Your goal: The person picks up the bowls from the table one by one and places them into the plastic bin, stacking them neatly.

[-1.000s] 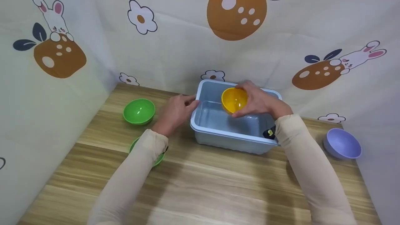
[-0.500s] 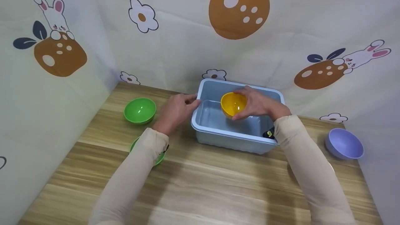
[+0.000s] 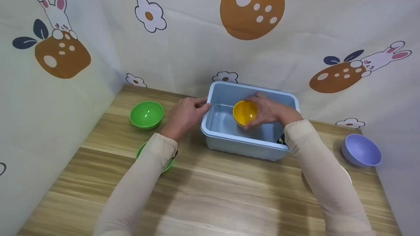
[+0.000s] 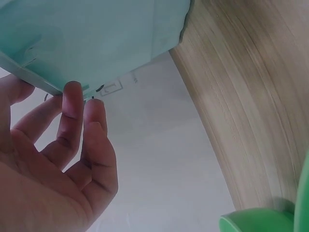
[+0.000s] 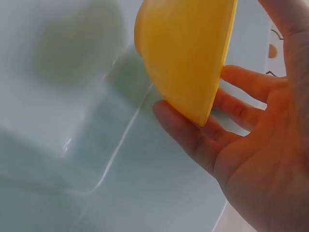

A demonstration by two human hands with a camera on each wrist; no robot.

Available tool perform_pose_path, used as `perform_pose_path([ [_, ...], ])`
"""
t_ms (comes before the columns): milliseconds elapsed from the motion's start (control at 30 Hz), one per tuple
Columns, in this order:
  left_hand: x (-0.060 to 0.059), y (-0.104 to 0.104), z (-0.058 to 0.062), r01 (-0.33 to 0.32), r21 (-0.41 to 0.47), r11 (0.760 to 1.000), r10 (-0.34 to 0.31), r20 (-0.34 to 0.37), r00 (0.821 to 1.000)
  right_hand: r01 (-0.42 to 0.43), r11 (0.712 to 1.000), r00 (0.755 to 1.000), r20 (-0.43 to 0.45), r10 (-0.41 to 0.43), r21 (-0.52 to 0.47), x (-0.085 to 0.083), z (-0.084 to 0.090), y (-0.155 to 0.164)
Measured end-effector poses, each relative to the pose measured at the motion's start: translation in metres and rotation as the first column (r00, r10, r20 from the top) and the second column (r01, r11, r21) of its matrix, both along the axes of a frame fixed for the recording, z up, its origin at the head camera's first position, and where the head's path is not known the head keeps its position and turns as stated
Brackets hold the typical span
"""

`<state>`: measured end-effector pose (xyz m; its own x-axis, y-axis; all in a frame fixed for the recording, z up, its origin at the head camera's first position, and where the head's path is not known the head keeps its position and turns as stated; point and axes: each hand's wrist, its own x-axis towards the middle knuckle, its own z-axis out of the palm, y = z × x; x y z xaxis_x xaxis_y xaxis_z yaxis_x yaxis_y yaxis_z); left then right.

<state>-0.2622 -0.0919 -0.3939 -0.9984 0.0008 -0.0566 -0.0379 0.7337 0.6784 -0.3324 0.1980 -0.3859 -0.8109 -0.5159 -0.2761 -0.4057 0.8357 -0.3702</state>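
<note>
My right hand (image 3: 269, 110) grips a small yellow bowl (image 3: 242, 113) by its rim, inside the light blue plastic tub (image 3: 244, 148). The bowl is tilted, its mouth turned toward the palm. In the right wrist view the yellow bowl (image 5: 186, 53) hangs above the tub's floor, with thumb and fingers at its edge. At the tub's left side, my left hand (image 3: 186, 114) pinches the rim between thumb and fingers. The left wrist view shows that hand (image 4: 63, 159) at the tub's edge (image 4: 36, 82), its other fingers loosely bent.
A green bowl (image 3: 147, 114) stands left of the tub. A second green bowl (image 3: 168, 165) is partly hidden under the left forearm. At the right a purple bowl (image 3: 361, 150) sits near the wall. A pale rounded edge (image 3: 347, 175) peeks from behind the right forearm.
My right hand has lowered the yellow bowl deeper into the tub. The left hand has kept its place on the rim.
</note>
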Motion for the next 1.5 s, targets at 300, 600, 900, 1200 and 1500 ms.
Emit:
perform_pose_path([
  [300, -0.0001, 0.0005, 0.0011, -0.006, 0.006, 1.000, 0.006, 0.031, 0.999, -0.037, 0.997, 0.999, -0.008, 0.038, 0.072, 0.0005, -0.0065, -0.0027],
  [600, 0.0004, 0.0007, 0.0022, -0.008, 0.021, 1.000, 0.007, 0.044, 0.999, -0.042, 0.995, 0.999, 0.027, 0.040, 0.092, -0.0001, -0.0085, -0.0032],
  [900, 0.0002, -0.0010, 0.0006, 0.003, 0.007, 1.000, -0.003, 0.013, 1.000, -0.084, 0.991, 0.996, 0.014, 0.083, 0.107, -0.0008, -0.0107, -0.0029],
  [1200, 0.0001, -0.0014, -0.0003, 0.006, 0.013, 1.000, -0.007, 0.016, 1.000, -0.066, 0.985, 0.994, 0.092, 0.052, 0.156, 0.0029, -0.0079, -0.0018],
  [1500, -0.0011, -0.0005, 0.0002, -0.016, 0.036, 0.999, 0.013, 0.065, 0.998, 0.001, 0.979, 0.990, 0.137, -0.029, 0.202, 0.0052, -0.0055, -0.0022],
])
